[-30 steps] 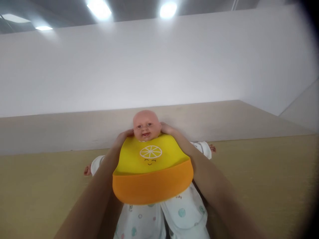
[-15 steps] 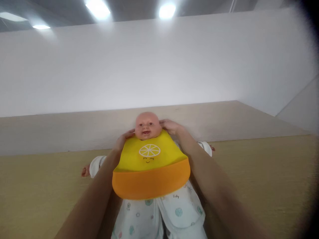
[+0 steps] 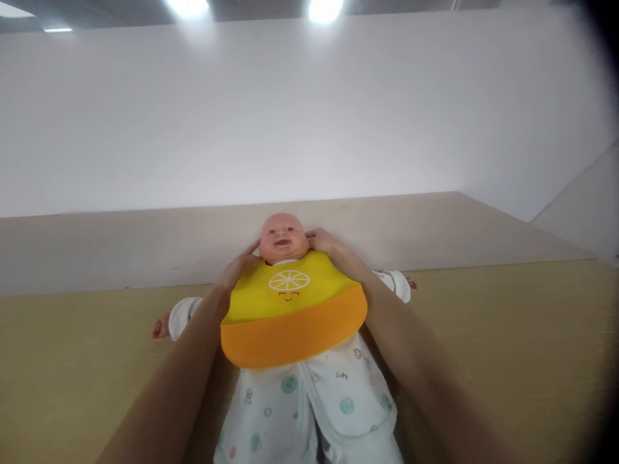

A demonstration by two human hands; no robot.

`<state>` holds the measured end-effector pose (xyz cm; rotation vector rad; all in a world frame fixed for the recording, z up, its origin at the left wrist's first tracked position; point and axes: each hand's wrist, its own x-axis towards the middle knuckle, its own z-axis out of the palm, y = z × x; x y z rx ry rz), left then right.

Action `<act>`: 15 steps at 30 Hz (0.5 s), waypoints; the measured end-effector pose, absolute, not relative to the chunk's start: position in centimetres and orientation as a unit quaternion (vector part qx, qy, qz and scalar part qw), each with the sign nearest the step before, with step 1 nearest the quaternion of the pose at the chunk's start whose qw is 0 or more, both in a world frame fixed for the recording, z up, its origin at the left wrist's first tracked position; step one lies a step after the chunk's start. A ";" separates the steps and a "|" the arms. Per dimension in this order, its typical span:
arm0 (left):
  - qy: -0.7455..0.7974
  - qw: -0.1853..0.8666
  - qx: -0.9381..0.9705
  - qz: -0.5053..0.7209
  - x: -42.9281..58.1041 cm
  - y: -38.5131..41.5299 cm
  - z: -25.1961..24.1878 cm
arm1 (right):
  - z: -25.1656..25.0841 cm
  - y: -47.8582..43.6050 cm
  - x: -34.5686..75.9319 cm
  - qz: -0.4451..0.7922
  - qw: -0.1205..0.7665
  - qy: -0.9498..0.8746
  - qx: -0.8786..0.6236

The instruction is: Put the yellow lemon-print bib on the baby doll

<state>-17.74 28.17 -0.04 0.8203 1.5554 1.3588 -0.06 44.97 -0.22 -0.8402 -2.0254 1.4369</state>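
Observation:
A baby doll (image 3: 284,238) lies on its back, head away from me, in a white printed outfit (image 3: 345,393). Over its chest spreads a yellow silicone bib (image 3: 251,290) with a lemon-slice print and an orange catch pocket (image 3: 294,335). My left hand (image 3: 240,265) is closed on the bib's upper edge at the left of the doll's neck, fingers partly behind it. On the other side, my right hand (image 3: 323,241) grips the bib's right upper edge, fingertips by the doll's ear. The bib's neck straps are hidden behind the neck.
Under the doll is a yellowish wood-grain surface (image 3: 507,335). A pale raised panel (image 3: 120,251) stands behind the head, with a white wall (image 3: 309,116) beyond. The doll's arms stretch out to both sides, past my forearms.
The bib has shifted slightly up toward the head, and a strip of white collar now shows under the chin. Both hands stay beside the neck. The view has tilted down a little.

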 end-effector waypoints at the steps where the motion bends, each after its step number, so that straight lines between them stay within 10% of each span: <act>1: 0.626 0.431 0.336 0.556 -17.7 28.1 0.0 | -0.4 45.0 0.0 0.530 0.264 -0.744 -0.310; 15: 0.622 0.405 0.356 0.568 -17.4 27.4 -0.1 | -2.7 44.5 -1.5 0.569 0.305 -0.694 -0.318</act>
